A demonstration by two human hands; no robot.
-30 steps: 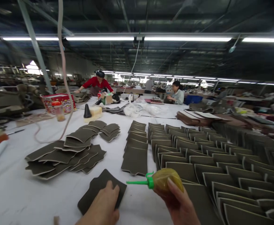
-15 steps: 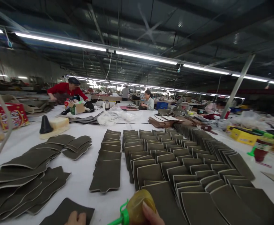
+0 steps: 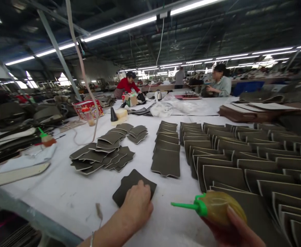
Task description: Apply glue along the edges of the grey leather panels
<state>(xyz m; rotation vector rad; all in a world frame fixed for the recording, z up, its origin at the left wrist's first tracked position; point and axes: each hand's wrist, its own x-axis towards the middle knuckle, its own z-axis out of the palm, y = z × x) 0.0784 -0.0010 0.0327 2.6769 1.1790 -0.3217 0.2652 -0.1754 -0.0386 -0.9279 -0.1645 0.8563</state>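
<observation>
My left hand lies on a single dark olive cut piece on the white table, fingers curled down onto its near edge. My right hand is wrapped round a yellowish squeeze bottle with a green nozzle that points left, above the table between the single piece and the rows. A column of the same pieces lies just beyond, and a loose heap lies further left.
Overlapping rows of dark pieces cover the right half of the table. A hose hangs down at left. A red box, a black cone, white bags and two seated workers are at the far end.
The view swung right, then back left and down. Both hands have come back into fuller view, the left one still on the single piece and the right still round the bottle.
</observation>
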